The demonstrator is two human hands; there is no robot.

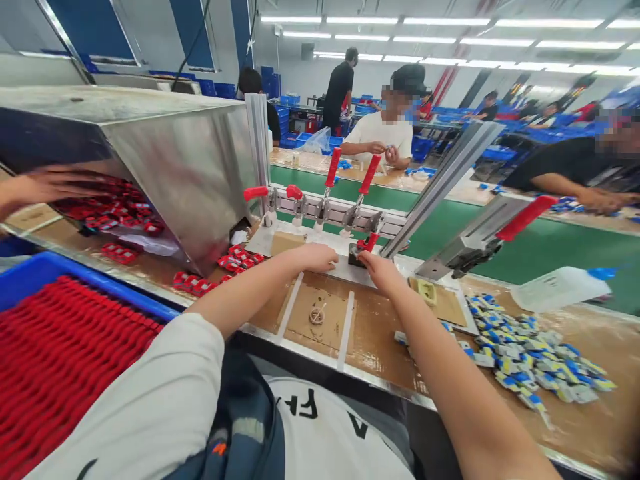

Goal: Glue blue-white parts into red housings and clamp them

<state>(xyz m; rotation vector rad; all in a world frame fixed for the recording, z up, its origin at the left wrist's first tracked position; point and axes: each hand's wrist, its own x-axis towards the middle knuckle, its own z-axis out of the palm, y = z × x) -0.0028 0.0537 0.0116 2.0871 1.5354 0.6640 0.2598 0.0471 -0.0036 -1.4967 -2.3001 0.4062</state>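
My right hand [383,272] is at a black fixture block [357,255], its fingers closed on a small red plastic part [369,243] there. Just left of it, my left hand [320,257] hovers over or rests on the white base plate [341,268]; its fingers are curled, and whatever they hold is hidden. Above both hands, a row of toggle clamps with red handles [369,175] is mounted on an aluminium rail [340,212]. Two handles stand up and two lie over at the left.
A metal hopper [185,173] spills red parts [240,259]; another person's hand [55,183] reaches into it. A blue crate [30,267] holds rows of red pieces. Blue-and-grey parts [530,353] lie right, beside another clamp [475,240]. Co-workers sit beyond the green belt [540,250].
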